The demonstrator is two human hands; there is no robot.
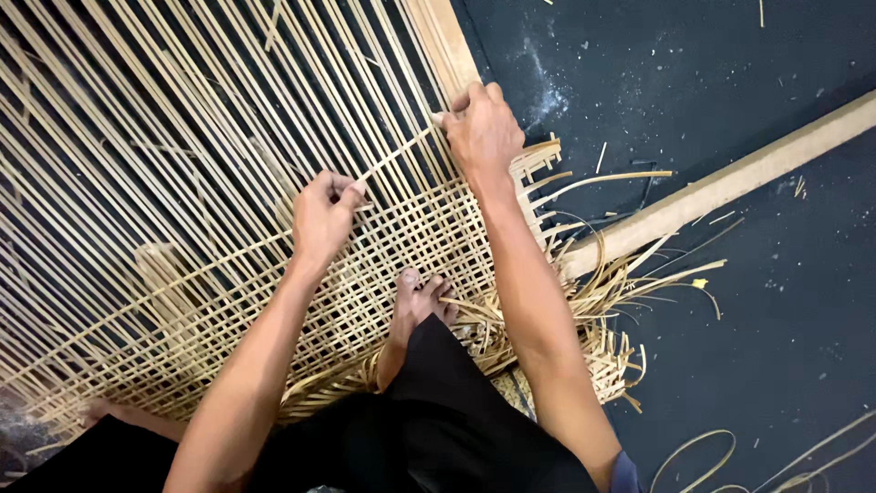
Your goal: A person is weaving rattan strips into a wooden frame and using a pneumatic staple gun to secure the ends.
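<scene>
A large mat of pale bamboo strips (182, 137) lies on the dark floor, woven into a lattice (429, 237) in its near part, with long loose strips running away above it. My left hand (324, 215) pinches one crosswise strip (397, 155) at the edge of the lattice. My right hand (481, 128) grips the same strip farther right, close to a wooden slat (447, 41). My bare foot (415, 306) rests on the woven part between my arms.
A long wooden batten (730, 187) runs diagonally across the dark floor (730, 347) at the right. Frayed strip ends (611, 283) stick out of the mat's right edge. Loose curled strips (712, 452) lie at the bottom right. My black-clad legs fill the bottom centre.
</scene>
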